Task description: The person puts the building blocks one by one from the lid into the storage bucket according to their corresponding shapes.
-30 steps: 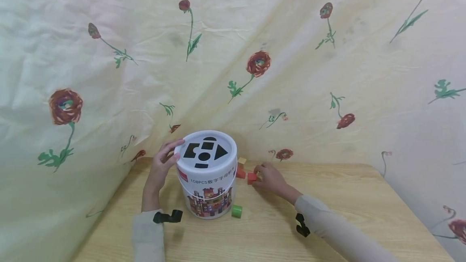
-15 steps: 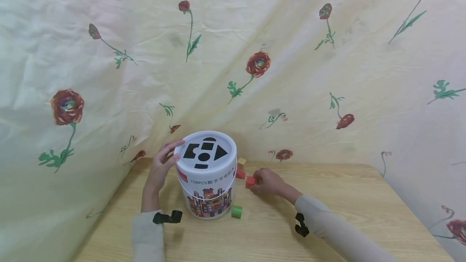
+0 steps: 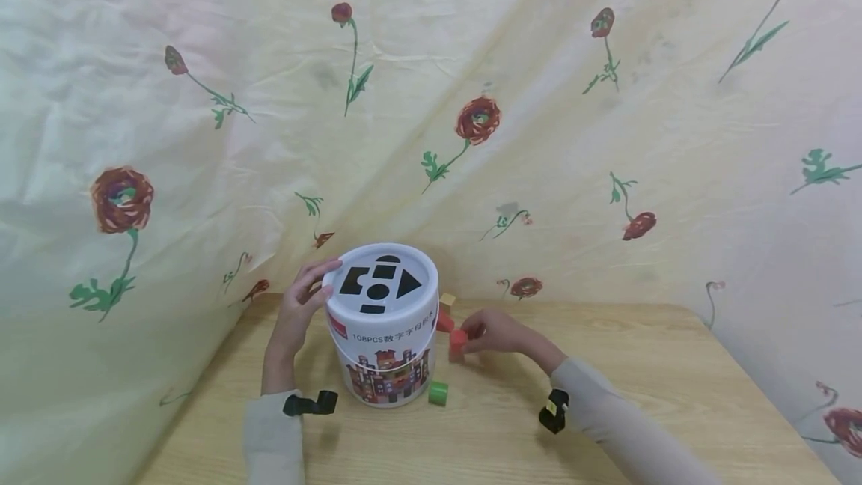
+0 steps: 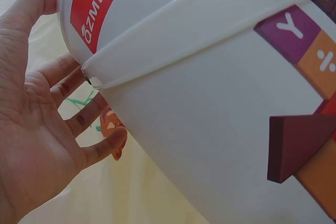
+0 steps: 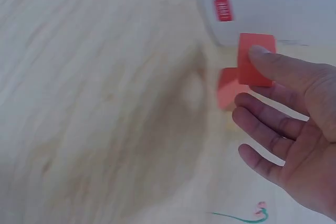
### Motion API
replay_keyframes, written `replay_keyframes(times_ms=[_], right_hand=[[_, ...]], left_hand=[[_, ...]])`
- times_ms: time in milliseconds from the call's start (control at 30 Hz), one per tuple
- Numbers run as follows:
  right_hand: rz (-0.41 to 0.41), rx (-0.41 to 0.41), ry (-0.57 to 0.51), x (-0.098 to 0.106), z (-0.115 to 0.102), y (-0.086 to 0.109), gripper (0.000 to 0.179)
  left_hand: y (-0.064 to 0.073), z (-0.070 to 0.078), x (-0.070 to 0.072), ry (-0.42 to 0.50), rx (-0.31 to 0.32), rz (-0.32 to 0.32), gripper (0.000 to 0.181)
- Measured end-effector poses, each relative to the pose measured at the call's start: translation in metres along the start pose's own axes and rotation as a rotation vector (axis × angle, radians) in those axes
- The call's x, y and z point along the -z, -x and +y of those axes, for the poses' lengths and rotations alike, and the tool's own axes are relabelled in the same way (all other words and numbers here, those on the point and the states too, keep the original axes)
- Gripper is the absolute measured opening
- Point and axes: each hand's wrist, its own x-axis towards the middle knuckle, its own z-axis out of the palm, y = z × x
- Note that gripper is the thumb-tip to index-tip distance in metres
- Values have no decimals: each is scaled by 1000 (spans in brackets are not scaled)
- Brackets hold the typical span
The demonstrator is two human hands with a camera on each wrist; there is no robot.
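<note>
My left hand (image 3: 296,313) rests against the left side of a white bucket (image 4: 173,119), thumb and fingertips touching its upper rim. The bucket's lid (image 3: 417,304) has black cut-out shapes, among them a circle and a triangle. To the right of the bucket, my right hand (image 3: 501,334) pinches a red block (image 5: 256,64) between thumb and index finger, lifted above the table. Its other fingers (image 5: 262,129) spread loosely below. Behind the held block lies a second red block (image 5: 229,88), partly hidden by it in the right wrist view.
A green cylinder block (image 3: 438,394) lies by the bucket's front right base. Farther back is a yellowish wooden block (image 3: 447,303), partly hidden by the bucket. The wooden table (image 3: 606,373) ends at a flowered cloth (image 3: 404,133). A thin handle (image 4: 210,30) hangs across the bucket.
My right hand has taken hold of the red block and lifted it slightly, moving it left toward the bucket. The left hand and bucket have stayed put.
</note>
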Motion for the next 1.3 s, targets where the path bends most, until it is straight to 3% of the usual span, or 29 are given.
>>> replay_keyframes(times_ms=[167, 400, 633, 867, 1067, 1300], right_hand=[[13, -25, -73, 16, -12, 5, 19], [91, 37, -163, 44, -31, 14, 28], [158, 0, -256, 71, -53, 20, 34], [192, 47, -314, 94, -79, 18, 38], [199, 96, -321, 104, -102, 10, 37], [160, 121, -282, 101, -123, -8, 37]], left_hand=[[0, 1, -1, -9, 5, 0, 44], [-1, 0, -1, -8, 5, -2, 43], [-1, -2, -3, -3, 3, 1, 43], [0, -2, -2, -14, 8, 3, 43], [1, -3, -1, -13, 5, 6, 42], [0, -2, -1, -27, 3, 6, 42]])
